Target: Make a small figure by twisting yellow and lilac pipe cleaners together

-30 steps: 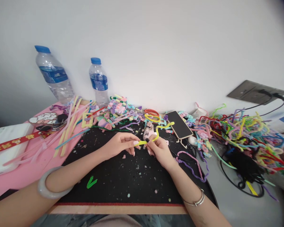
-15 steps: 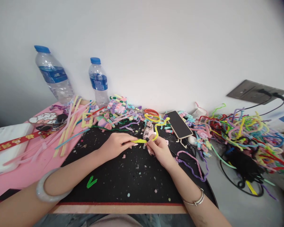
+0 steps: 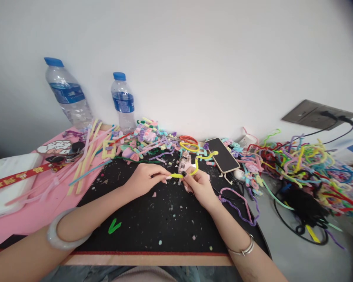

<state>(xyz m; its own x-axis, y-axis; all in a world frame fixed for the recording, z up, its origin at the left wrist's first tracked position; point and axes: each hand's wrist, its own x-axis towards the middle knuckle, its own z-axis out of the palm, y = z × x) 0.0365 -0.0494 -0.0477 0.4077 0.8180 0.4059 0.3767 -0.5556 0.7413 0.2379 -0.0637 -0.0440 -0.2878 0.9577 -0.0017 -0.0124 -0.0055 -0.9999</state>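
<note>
A yellow pipe cleaner (image 3: 177,176) is stretched between my two hands above the black mat (image 3: 141,235). My left hand (image 3: 147,178) pinches its left end between thumb and fingers. My right hand (image 3: 198,186) grips it farther along, and the wavy free end rises past that hand toward the phone (image 3: 222,155). Just behind my fingers sits a small pale pink object (image 3: 184,161), partly covered by the right hand. A bent green piece of pipe cleaner (image 3: 114,226) lies on the mat, below my left forearm.
Two water bottles (image 3: 123,102) stand against the wall. Cut pipe cleaner pieces (image 3: 147,137) are heaped along the back. A tangled pile of pipe cleaners (image 3: 300,160) and a black cable bundle (image 3: 306,207) lie at right. A white box (image 3: 8,164) rests on pink sheeting (image 3: 47,219) at left.
The pipe cleaner's free end has swung right and slightly down, now in front of the phone. My left fingers have shifted slightly right along the strand, closer to my right hand.
</note>
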